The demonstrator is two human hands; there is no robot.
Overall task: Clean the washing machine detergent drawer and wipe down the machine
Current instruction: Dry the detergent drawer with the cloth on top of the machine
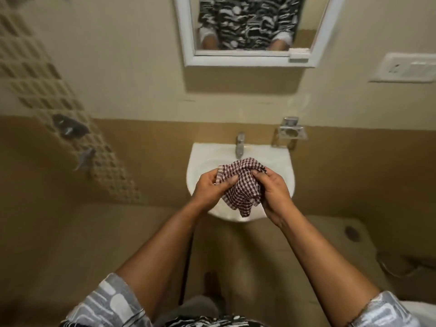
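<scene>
A red-and-white checked cloth is bunched between both my hands above a white wash basin. My left hand grips the cloth's left side, thumb pressed over it. My right hand clutches its right side, and a loose corner hangs down over the basin's front rim. A chrome tap stands at the back of the basin, just beyond the cloth. No washing machine or detergent drawer is in view.
A white-framed mirror hangs on the wall above the basin. A metal soap holder is fixed at the basin's right, a switch plate further up right. Shower fittings sit on the left tiled wall. A floor drain lies at right.
</scene>
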